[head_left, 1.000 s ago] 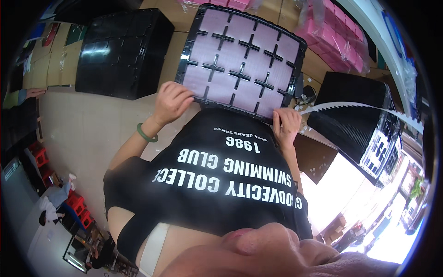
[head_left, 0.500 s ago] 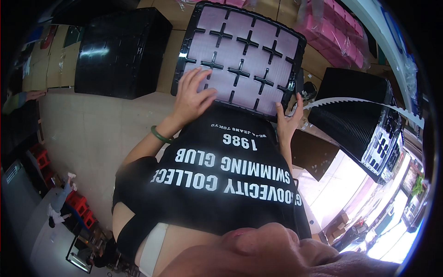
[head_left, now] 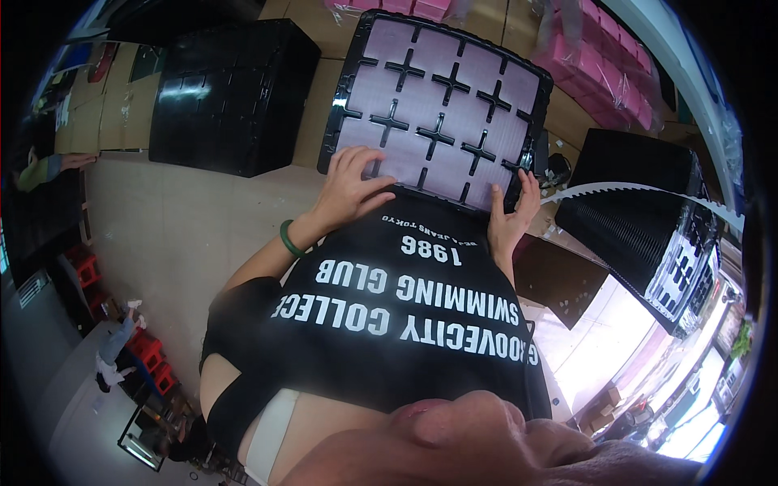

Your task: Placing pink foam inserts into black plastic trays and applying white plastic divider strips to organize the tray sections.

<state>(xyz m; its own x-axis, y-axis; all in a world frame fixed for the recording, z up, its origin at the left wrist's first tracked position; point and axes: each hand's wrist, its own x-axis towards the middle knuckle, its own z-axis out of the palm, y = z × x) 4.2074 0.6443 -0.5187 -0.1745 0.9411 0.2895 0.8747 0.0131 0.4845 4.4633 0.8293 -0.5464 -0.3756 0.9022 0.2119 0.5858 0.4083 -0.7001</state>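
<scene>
In front of me is a black plastic tray filled with flat lilac pieces. Its raised black cross-shaped dividers stand between the pieces. My left hand, with a green bangle on the wrist, rests over the near left corner. Its fingers are bent a little, with the thumb apart from them and nothing held. At the near right corner is my right hand, its thumb by the near lilac pieces and its fingers spread over the rim. The palm sides of both hands are hidden.
Stacked black trays stand to the left, and more stacked black trays to the right. Wrapped pink blocks lie at the back right. A toothed white strip arcs across the right. Another person's hand shows far left.
The whole view has shifted slightly. Against the tray, my left hand has drawn a little toward me, and my right fingers have come in over the rim.
</scene>
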